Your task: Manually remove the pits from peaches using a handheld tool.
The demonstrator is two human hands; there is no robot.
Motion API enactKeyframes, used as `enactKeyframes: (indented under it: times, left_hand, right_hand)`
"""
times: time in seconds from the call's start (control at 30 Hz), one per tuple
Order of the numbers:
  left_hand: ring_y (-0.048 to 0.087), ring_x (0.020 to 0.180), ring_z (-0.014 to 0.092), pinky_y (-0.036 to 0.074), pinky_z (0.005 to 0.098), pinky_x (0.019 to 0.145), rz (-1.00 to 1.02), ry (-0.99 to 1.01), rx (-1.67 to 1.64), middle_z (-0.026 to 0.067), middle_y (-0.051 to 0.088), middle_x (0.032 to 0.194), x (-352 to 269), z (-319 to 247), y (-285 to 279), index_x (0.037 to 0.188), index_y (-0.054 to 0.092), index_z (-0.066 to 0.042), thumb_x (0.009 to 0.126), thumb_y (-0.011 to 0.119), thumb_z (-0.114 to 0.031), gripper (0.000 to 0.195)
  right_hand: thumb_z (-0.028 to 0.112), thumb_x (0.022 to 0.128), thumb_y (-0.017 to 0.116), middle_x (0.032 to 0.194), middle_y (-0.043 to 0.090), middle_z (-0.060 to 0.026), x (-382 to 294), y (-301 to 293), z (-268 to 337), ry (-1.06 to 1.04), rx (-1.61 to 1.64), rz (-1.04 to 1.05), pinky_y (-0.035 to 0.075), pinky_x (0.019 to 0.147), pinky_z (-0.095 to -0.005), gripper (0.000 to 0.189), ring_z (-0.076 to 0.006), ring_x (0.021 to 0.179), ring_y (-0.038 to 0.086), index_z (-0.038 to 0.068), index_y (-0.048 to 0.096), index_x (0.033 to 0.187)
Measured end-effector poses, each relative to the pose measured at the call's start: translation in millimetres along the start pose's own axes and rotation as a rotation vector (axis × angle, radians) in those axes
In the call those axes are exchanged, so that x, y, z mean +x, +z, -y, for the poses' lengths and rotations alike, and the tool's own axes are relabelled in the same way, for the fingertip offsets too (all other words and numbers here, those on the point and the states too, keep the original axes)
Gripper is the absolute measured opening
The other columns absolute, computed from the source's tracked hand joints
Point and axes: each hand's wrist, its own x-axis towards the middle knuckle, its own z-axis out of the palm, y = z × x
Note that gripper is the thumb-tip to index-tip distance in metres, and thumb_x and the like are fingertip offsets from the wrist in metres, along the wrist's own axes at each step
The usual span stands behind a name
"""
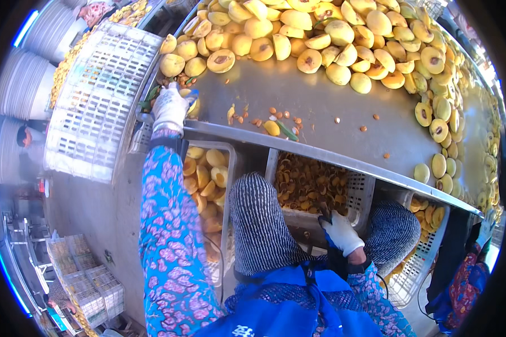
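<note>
My left hand (170,106), in a white glove with blue patches, reaches to the left end of the steel worktable (253,90). It is at a small heap of brown pits (184,80) and green leaves, and touches or nearly touches a yellow peach piece (192,110). Its fingers are partly hidden. Low between my knees, my right hand (342,234), also gloved, grips a small dark-handled tool (325,212) whose exact kind is unclear. Many halved yellow peaches (310,61) are piled along the table's far side, cut faces showing brown centres.
Under the table's front edge (320,149) stand a crate of peach halves (232,168), a crate of brown scraps (358,193) and another peach crate (421,261). A white slatted crate (95,97) is at the left. Another worker's gloved hand (485,229) shows at the right.
</note>
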Motion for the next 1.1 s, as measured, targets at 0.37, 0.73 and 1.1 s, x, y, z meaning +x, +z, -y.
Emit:
enactKeyframes:
  times: [0.37, 0.73, 1.1]
  left_hand:
    - [0.055, 0.112, 0.03, 0.046, 0.0387, 0.096, 0.273, 0.315, -1.837, 0.017, 0.053, 0.125, -62, -5, -12, 0.128, 0.045, 0.002, 0.091, 0.057, -0.026, 0.047]
    - [0.059, 0.101, 0.026, 0.047, 0.0332, 0.083, -0.242, 0.694, -0.959, 0.0141, 0.059, 0.11, -242, -123, -21, 0.112, 0.055, -0.001, 0.084, 0.062, -0.02, 0.035]
    - [0.062, 0.095, 0.024, 0.051, 0.0337, 0.085, 0.143, 0.602, -1.392, 0.0143, 0.061, 0.108, -288, -149, -23, 0.116, 0.051, 0.001, 0.085, 0.06, -0.012, 0.035]
  right_hand:
    - [0.026, 0.087, 0.06, 0.061, 0.055, -0.0087, -18, -53, 64, 0.16, 0.422, -0.031, 0.041, 0.043, -0.0322, 0.04, -0.0172, 0.047, 0.053, -0.002, 0.047, 0.113]
    - [0.028, 0.086, 0.058, 0.081, 0.061, -0.0268, -47, -79, 135, -0.416, 0.24, -0.167, 0.046, 0.066, -0.0493, 0.039, -0.0426, 0.079, 0.061, 0.0, 0.041, 0.107]
    - [0.027, 0.089, 0.056, 0.081, 0.061, -0.0284, -71, -72, 115, -0.329, 0.173, -0.151, 0.046, 0.068, -0.0468, 0.037, -0.0425, 0.081, 0.06, -0.004, 0.043, 0.105]
